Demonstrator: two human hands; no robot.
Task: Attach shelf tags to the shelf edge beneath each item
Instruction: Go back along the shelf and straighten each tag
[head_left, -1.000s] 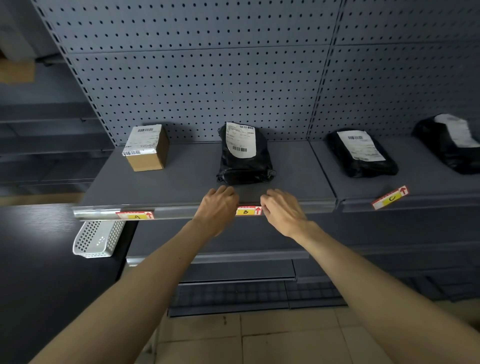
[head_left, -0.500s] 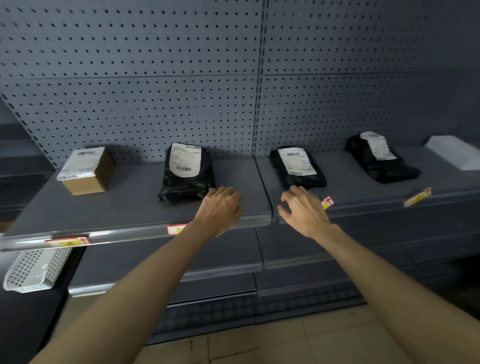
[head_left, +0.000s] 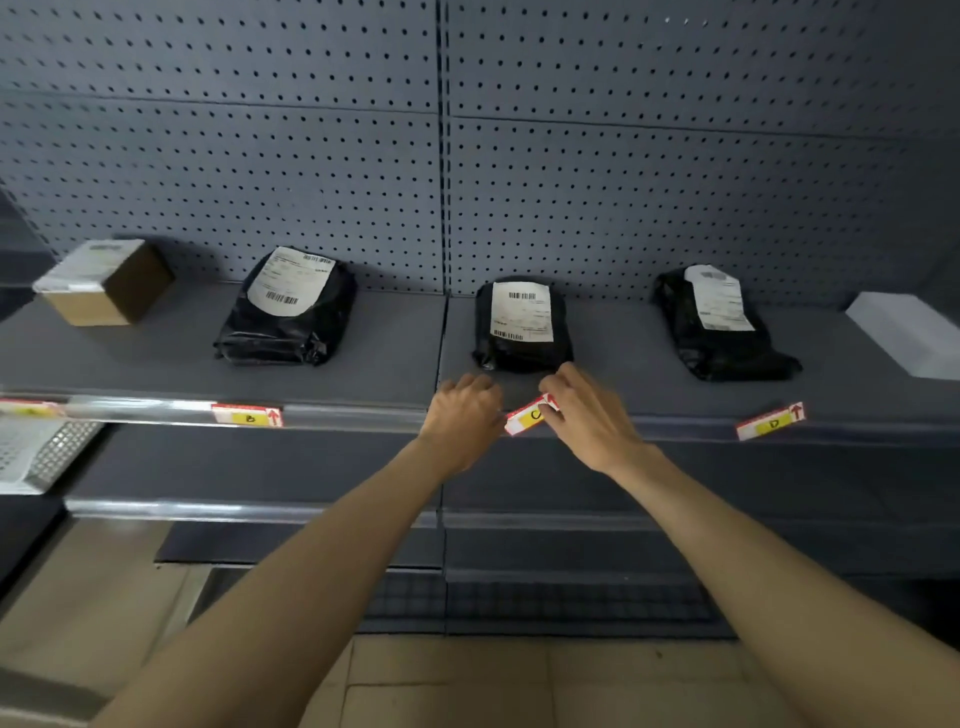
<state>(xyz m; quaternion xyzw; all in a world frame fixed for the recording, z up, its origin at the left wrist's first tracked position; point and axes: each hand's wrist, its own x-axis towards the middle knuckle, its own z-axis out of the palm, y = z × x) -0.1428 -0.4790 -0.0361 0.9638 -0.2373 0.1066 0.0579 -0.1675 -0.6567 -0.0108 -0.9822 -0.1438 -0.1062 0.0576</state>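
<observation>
Tag C (head_left: 527, 418), white, yellow and red, lies tilted on the shelf front below the middle black parcel (head_left: 522, 325). My right hand (head_left: 587, 415) pinches its right end. My left hand (head_left: 462, 415) rests curled at its left end, touching the shelf edge (head_left: 353, 415). Tag B (head_left: 248, 415) sits flat in the edge rail under the left black parcel (head_left: 291, 306). Tag A (head_left: 26, 408) is in the rail at the far left, below the cardboard box (head_left: 104, 283). Tag D (head_left: 770, 421) lies loose and tilted below the right black parcel (head_left: 719, 322).
A white box (head_left: 909, 332) lies at the shelf's far right. A white perforated basket (head_left: 36, 457) hangs at lower left. Pegboard (head_left: 363, 156) backs the shelf. A lower shelf (head_left: 260, 509) and tiled floor (head_left: 467, 686) sit beneath.
The view and both hands have shifted right from tag B to tag C. My right hand has taken hold of tag C, and my left hand has arrived beside it.
</observation>
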